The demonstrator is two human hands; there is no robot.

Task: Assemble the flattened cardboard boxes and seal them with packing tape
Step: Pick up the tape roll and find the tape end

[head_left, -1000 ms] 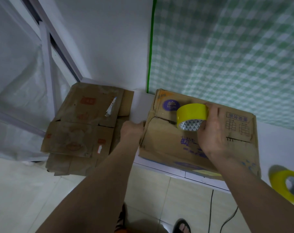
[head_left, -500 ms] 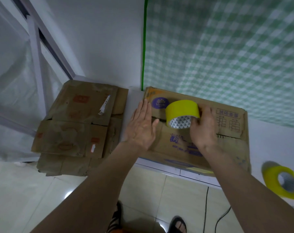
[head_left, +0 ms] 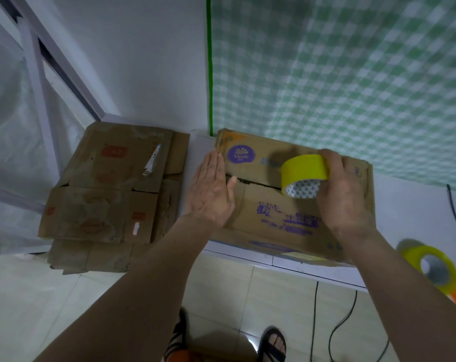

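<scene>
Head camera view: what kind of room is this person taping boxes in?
Probably a plain room at home used for packing, not a warehouse: a green checked cloth hangs on the wall, the floor is pale tile, and flattened boxes lie stacked beside a low white ledge.

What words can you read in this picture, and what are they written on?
"Vinda": in the purple oval badge on the cardboard box.
Purple print lower on that box: too blurred to read.
Red marks on the flattened boxes: too blurred to read.
Pattern inside the tape roll in the right hand: small shapes, no words.
</scene>
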